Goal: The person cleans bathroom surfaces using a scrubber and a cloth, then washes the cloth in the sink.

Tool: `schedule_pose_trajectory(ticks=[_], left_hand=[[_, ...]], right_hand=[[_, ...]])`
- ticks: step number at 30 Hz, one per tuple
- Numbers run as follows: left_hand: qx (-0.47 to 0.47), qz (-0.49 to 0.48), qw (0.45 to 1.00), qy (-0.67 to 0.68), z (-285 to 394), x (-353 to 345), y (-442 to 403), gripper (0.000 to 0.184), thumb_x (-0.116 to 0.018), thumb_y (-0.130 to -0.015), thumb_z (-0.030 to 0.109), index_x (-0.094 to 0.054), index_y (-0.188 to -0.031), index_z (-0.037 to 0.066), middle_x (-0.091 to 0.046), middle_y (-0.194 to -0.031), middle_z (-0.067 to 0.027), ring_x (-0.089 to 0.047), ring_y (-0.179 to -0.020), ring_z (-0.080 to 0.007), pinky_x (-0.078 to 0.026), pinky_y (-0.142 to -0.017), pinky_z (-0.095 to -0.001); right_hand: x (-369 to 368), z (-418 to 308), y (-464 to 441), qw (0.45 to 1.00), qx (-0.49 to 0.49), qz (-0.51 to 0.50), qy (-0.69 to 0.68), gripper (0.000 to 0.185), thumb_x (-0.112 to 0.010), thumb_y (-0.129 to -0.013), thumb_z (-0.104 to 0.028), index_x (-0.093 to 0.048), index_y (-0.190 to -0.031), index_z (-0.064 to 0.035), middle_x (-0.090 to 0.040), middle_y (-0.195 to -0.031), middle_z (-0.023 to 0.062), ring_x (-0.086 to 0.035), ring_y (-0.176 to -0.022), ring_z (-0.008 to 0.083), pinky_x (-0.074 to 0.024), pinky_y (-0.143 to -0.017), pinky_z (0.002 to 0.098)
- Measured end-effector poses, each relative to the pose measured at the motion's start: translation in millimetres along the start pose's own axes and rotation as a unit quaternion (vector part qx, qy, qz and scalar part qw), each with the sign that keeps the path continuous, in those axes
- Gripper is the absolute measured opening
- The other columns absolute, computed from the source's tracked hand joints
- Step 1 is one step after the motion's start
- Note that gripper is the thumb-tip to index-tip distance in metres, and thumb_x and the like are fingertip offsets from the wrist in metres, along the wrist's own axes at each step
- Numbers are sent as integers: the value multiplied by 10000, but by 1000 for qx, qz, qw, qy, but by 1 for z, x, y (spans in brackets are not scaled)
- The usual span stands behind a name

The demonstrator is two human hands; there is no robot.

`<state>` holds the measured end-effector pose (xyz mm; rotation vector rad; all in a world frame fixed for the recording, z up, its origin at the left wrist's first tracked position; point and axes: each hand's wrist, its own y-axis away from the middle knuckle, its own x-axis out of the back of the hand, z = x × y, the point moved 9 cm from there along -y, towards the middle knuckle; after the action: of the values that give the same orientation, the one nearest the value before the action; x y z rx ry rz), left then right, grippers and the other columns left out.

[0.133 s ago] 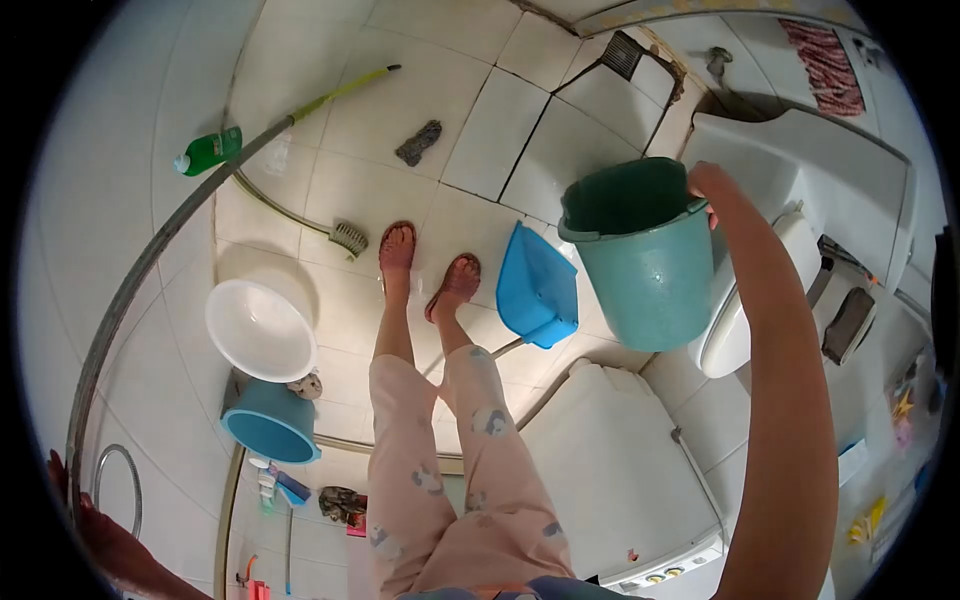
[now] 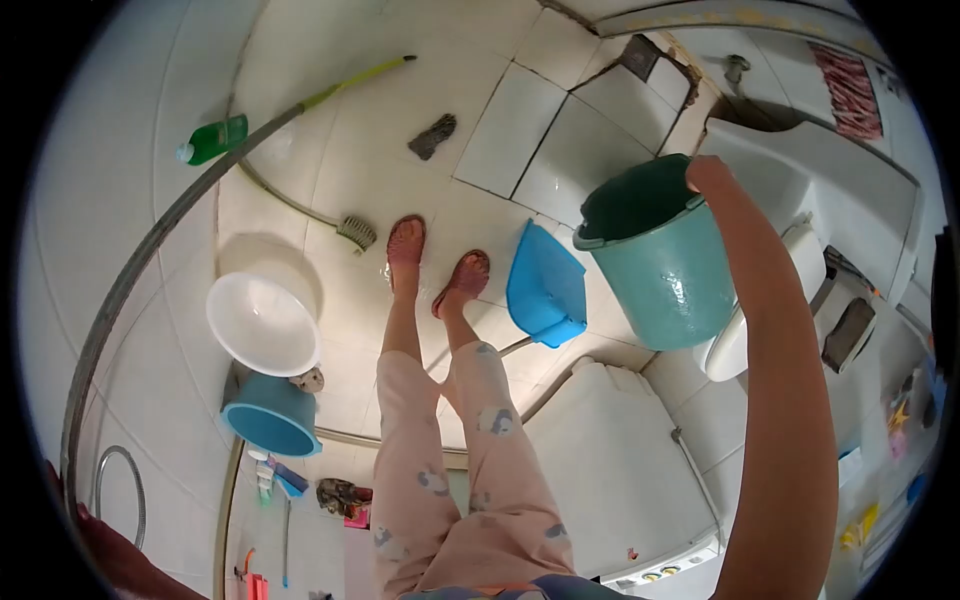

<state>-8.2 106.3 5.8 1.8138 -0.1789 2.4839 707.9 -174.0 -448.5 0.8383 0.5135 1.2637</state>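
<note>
My right hand is closed on the rim of a large green bucket, which is tilted with its dark opening toward the upper left. At the lower left edge, my left hand is wrapped round a long grey pole that has a yellow-green end. A blue dustpan lies on the floor left of the bucket. Right of the bucket is a white toilet.
A white basin and a blue tub stand at the left. A green bottle, a brush and a dark rag lie on the tiled floor. A white washing machine stands lower right.
The bucket has shifted slightly right in the view with my right hand on its rim. Floor items have also shifted slightly, mostly rightward, as the view moved. My left hand is nearer the edge.
</note>
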Motion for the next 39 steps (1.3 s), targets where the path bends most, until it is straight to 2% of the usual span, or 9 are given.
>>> schedule_pose_trajectory(ticks=[9, 11, 15, 19, 20, 25, 31, 34, 39], left_hand=[[-25, -32, 997, -69, -18, 5, -22, 350, -338, -953, 157, -471, -1264, 65, -477, -1296, -142, -429, -1231, -271, -309, -1044, -454], [14, -21, 997, 72, -24, 9, -26, 347, -329, -954, 145, -480, -1257, 69, -481, -1292, -138, -431, -1229, -274, -317, -1043, -437], [78, -24, 958, 276, -44, 6, -25, 409, -347, -945, 368, -499, -1229, 115, -418, -1343, -161, -390, -1256, -272, -344, -998, -344], [30, -123, 921, 369, -32, -8, -27, 398, -322, -943, 422, -530, -1176, 175, -415, -1349, -151, -377, -1261, -307, -352, -975, -328], [57, -35, 954, 292, -28, -5, -27, 314, -323, -958, 364, -592, -942, 201, -513, -1260, -131, -430, -1229, -303, -451, -859, -250], [91, -1, 944, 317, -38, 9, -16, 280, -364, -947, 362, -572, -894, 182, -523, -1233, -151, -445, -1209, -312, -453, -793, -247], [124, -23, 922, 366, -68, 30, 11, 307, -347, -954, 385, -519, -847, 154, -474, -1289, -188, -421, -1223, -357, -413, -693, -220], [143, -4, 927, 347, -72, 35, 20, 301, -395, -937, 399, -501, -821, 142, -502, -1249, -201, -463, -1189, -333, -388, -574, -168], [149, -32, 925, 347, -73, 34, 31, 293, -435, -916, 419, -496, -820, 150, -534, -1205, -193, -522, -1122, -283, -415, -553, -165]], right_hand=[[26, -26, 19, 993, -11, 117, -27, 256, -573, -803, -132, -638, -1035, -47, -584, -1131, 148, -567, -1040, 312, -493, -789, 442], [29, -28, 28, 991, -15, 129, -35, 274, -580, -808, -134, -629, -1063, -46, -582, -1145, 134, -578, -1027, 296, -511, -771, 433], [41, -43, 68, 993, -5, 116, 13, 274, -624, -786, -123, -643, -1043, -30, -595, -1133, 120, -618, -956, 281, -558, -687, 403], [49, -54, 89, 995, -13, 70, 66, 233, -670, -739, -96, -676, -959, -22, -598, -1129, 121, -633, -916, 294, -571, -616, 405], [52, -56, 94, 995, -20, 66, 74, 244, -666, -741, -94, -671, -974, -24, -595, -1134, 118, -634, -912, 297, -572, -605, 404], [65, -56, 94, 982, 14, 183, 47, 302, -628, -749, -53, -634, -1049, -14, -613, -1071, 131, -639, -883, 302, -567, -636, 396], [147, -60, 216, 928, 136, 345, 38, 570, -510, -803, -24, -374, -1345, -137, -613, -869, 147, -630, -831, 312, -515, -741, 397], [183, -66, 252, 924, 150, 352, -18, 688, -474, -809, -20, -233, -1405, -265, -616, -879, 164, -622, -833, 331, -510, -714, 423], [234, -137, 230, 850, 304, 367, -225, 765, -462, -772, 20, -217, -1393, -354, -591, -980, 245, -579, -914, 382, -462, -751, 469]])
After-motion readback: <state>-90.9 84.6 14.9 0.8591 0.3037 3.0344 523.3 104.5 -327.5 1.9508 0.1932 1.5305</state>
